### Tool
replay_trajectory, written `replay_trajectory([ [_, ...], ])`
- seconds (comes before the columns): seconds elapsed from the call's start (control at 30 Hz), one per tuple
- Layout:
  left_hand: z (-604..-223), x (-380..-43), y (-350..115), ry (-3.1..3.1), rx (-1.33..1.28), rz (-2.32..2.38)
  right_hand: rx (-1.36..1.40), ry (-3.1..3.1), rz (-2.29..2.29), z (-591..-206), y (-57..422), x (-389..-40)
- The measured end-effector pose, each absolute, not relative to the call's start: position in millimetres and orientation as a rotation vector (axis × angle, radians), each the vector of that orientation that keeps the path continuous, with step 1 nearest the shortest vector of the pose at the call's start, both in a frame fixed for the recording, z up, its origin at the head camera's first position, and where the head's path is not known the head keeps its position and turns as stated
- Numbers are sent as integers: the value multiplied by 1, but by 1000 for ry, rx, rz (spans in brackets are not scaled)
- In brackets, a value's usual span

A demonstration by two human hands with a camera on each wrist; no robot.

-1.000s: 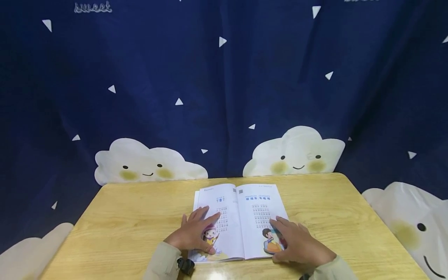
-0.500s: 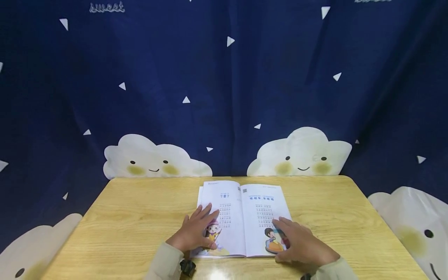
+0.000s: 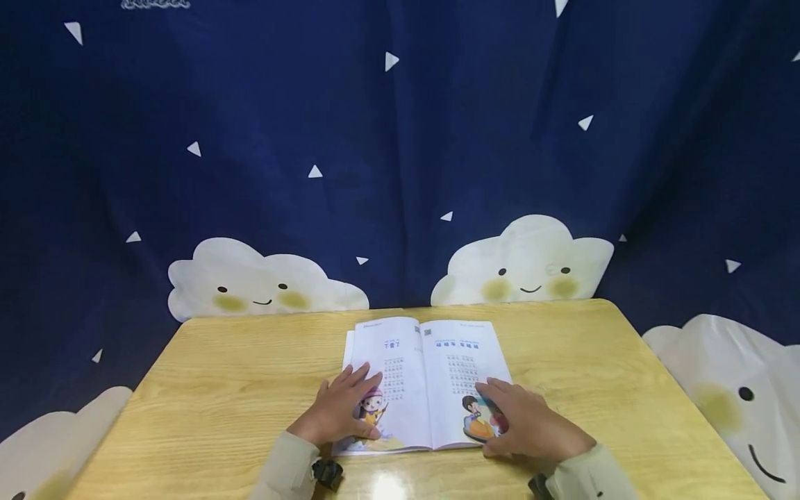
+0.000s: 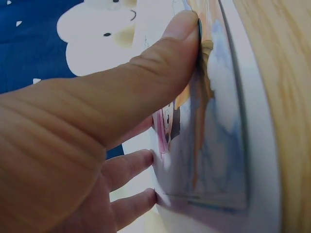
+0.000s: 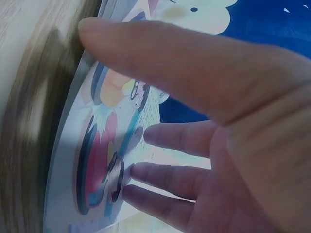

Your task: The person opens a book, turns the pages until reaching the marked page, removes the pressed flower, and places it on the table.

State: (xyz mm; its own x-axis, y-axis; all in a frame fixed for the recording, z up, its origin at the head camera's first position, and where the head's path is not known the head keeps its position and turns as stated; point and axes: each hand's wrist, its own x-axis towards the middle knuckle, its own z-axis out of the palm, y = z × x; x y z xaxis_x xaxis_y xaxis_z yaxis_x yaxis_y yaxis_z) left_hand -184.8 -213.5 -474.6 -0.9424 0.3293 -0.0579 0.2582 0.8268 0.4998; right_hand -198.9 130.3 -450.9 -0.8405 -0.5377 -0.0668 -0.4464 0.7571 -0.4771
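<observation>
An open book (image 3: 409, 389) with printed text and cartoon pictures lies flat on the wooden table. On the lower left page rests my left hand (image 3: 340, 410), its fingers spread; in the left wrist view the thumb (image 4: 177, 43) and fingertips touch the illustrated page (image 4: 218, 121). My right hand (image 3: 528, 420) lies over the lower right corner of the right page. In the right wrist view its fingers (image 5: 167, 177) touch the page (image 5: 104, 160) while the thumb (image 5: 146, 46) extends along the bottom edge. Parts of both pictures are covered by the hands.
The light wooden table (image 3: 244, 375) extends to both sides of the book. Behind it hangs a dark blue curtain (image 3: 281, 139) with white triangles and smiling clouds (image 3: 531, 257). A dark strap device (image 3: 328, 473) sits at the left wrist.
The head view has shifted slightly, so the whole scene sits a little differently in frame. Both hands stay on the same pages of the open book.
</observation>
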Motion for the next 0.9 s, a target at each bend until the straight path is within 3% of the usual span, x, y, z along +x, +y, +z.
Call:
replay_trajectory([
  [0.9, -475, -185, -216, 2856, 476, 777, -864, 2689, -938, -441, 126, -197],
])
